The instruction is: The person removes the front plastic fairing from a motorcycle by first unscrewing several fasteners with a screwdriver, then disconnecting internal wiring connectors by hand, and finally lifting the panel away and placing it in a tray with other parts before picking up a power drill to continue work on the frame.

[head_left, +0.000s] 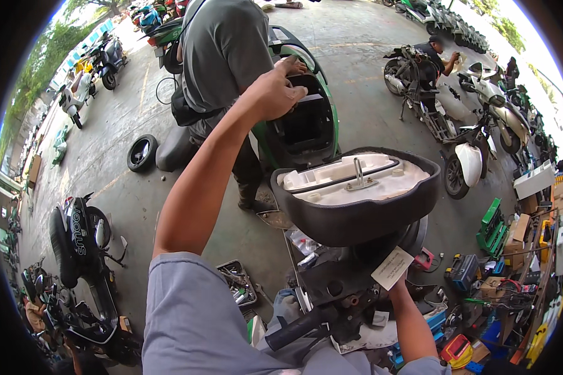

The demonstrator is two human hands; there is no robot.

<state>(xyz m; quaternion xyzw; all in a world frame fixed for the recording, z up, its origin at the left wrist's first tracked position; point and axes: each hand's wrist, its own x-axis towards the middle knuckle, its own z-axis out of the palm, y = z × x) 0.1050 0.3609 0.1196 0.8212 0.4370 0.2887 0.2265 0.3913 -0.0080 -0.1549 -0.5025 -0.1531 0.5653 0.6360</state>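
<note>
My left hand (275,94) reaches far forward with its fingers apart, holding nothing that shows. It is over the open storage bay of a green scooter (330,119), close to a co-worker's hand (296,66). Low on the right, my right hand (399,284) grips a pale printed card (392,267), its fingers partly hidden behind it. Just beyond the card, a black scooter seat (356,215) lies upside down. The seat's white underside (391,181) faces up, with a metal loop (358,173) standing from it. A handlebar grip (294,331) juts out near my body.
A co-worker in grey (216,56) stands at the green scooter. A loose tyre (142,154) and a tool tray (238,284) rest on the floor. Black scooters (81,250) stand left. Another person (433,53) is beside a stripped scooter (413,94). Tool boxes (461,272) crowd the right.
</note>
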